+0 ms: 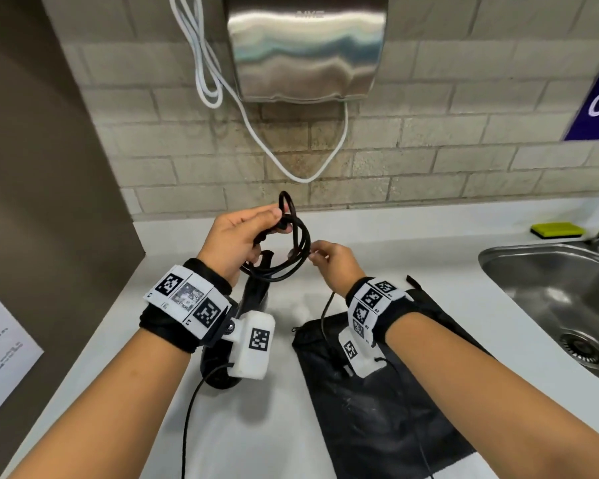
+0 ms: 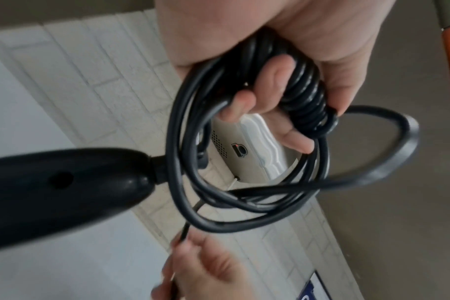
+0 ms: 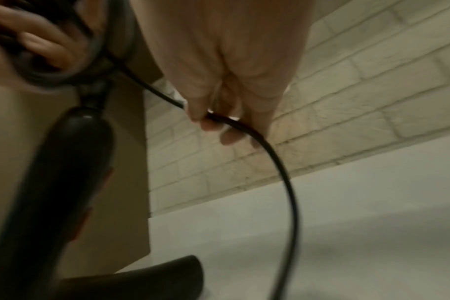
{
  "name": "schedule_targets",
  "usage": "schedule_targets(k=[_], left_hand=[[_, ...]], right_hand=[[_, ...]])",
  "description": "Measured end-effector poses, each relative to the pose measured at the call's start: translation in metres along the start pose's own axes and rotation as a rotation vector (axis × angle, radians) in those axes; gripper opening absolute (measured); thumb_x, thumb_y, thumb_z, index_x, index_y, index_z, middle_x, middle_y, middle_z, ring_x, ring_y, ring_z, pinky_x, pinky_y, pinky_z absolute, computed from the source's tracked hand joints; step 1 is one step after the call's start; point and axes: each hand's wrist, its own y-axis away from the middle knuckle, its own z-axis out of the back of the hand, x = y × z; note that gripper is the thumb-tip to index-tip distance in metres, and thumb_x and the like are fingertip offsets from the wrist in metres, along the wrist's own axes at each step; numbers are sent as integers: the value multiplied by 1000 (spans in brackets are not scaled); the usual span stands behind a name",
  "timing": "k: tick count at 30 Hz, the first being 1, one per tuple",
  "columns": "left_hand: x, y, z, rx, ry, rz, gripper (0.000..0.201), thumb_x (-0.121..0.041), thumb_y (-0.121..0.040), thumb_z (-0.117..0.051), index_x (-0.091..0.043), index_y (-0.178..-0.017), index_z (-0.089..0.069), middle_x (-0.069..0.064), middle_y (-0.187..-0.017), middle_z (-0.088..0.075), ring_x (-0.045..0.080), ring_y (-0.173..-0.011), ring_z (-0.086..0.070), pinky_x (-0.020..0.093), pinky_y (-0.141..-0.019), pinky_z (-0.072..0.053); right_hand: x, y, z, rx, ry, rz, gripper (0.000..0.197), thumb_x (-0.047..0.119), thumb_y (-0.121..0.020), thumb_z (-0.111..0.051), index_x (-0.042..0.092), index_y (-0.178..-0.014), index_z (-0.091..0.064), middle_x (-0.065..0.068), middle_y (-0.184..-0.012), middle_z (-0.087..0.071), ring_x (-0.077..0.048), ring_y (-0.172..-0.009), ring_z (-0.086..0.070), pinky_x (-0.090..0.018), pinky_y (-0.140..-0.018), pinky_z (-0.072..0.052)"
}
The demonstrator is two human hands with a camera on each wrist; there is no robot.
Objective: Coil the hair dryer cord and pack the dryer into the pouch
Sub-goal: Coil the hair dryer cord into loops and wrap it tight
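Note:
My left hand [image 1: 244,236] grips several black loops of the hair dryer cord [image 1: 291,250] above the counter; its fingers [image 2: 270,87] curl round the bundle [image 2: 303,97]. The black dryer [image 1: 253,299] hangs below that hand, handle up [image 2: 64,186], mostly hidden by my wrist. My right hand [image 1: 332,261] pinches the loose cord [image 3: 244,125] just right of the coil; the free length [image 1: 325,316] trails down over the pouch. The black pouch [image 1: 388,409] lies flat on the counter under my right forearm.
A white counter [image 1: 274,426] runs along a brick-tile wall. A steel sink [image 1: 550,288] lies at the right with a yellow sponge [image 1: 555,230] behind it. A steel hand dryer [image 1: 305,46] with a white cable [image 1: 305,178] hangs on the wall. A paper sheet [image 1: 0,350] is on the left panel.

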Motion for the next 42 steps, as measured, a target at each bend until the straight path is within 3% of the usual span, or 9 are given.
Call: schedule_targets(k=[3, 8, 12, 15, 18, 28, 33, 38, 42], left_hand=[[-2, 1, 2, 29, 37, 45, 18, -9, -91, -49, -12, -86, -66, -6, -65, -71, -1, -44, -58, 15, -36, -18], [4, -2, -3, 92, -34, 37, 16, -9, -88, -55, -14, -85, -70, -2, -70, -72, 9, -68, -62, 17, -38, -17], [3, -4, -4, 91, -18, 4, 20, -8, -89, -54, 0, -102, -67, -4, -74, -73, 8, -68, -64, 15, -36, -20], [5, -5, -2, 81, -70, -22, 18, -11, -88, -57, -5, -100, -69, 1, -77, -72, 25, -79, -50, 14, -36, -23], [4, -5, -4, 80, -108, -44, 20, -10, -88, -57, -2, -104, -67, 1, -76, -70, 20, -79, -56, 10, -38, -29], [1, -7, 7, 95, -106, -59, 17, -17, -90, -56, -28, -90, -69, 5, -80, -69, 12, -76, -59, 14, -38, -24], [1, -6, 6, 119, -116, -31, 16, -18, -91, -54, -24, -94, -69, -2, -80, -69, -1, -43, -44, 13, -36, -24], [0, -4, 7, 156, -73, 0, 16, -24, -90, -54, -21, -85, -68, -11, -67, -69, 0, -42, -42, 14, -38, -21], [-1, -5, 10, 127, -126, 2, 17, -28, -80, -65, -19, -94, -70, 7, -90, -70, 6, -56, -45, 13, -38, -24]], right_hand=[[-34, -1, 20, -70, 148, -235, 19, 7, -91, -51, 3, -103, -66, -10, -84, -55, -21, -80, -49, -22, -70, -35], [-58, 9, 28, -11, 353, -347, 22, 6, -92, -48, 4, -104, -66, -14, -95, -62, -22, -81, -52, -25, -71, -40], [-30, 20, 30, -93, 361, -108, 27, 8, -89, -49, 16, -112, -62, -9, -116, -60, -24, -101, -56, -26, -88, -43], [25, 31, 34, -213, -3, 188, 24, 19, -93, -46, 16, -112, -61, 0, -100, -62, -11, -88, -56, -16, -77, -43], [76, 42, 37, -207, -253, 383, 26, 28, -90, -39, 23, -105, -60, 13, -86, -61, 2, -79, -56, -17, -76, -45], [88, 46, 20, -145, -446, 381, 27, -5, -85, -56, 21, -79, -58, 19, -59, -63, 4, -50, -51, -11, -53, -40], [87, 51, 8, -233, -456, 428, 14, 8, -74, -64, 20, -80, -61, 2, -83, -46, 8, -64, -47, -9, -62, -41], [86, 45, 7, -179, -435, 433, 19, 12, -68, -68, 27, -77, -61, 7, -87, -37, 1, -76, -42, -18, -70, -38], [86, 42, 9, -136, -328, 479, 22, 27, -67, -70, 34, -77, -51, 8, -85, -43, -5, -78, -45, -17, -68, -37]])
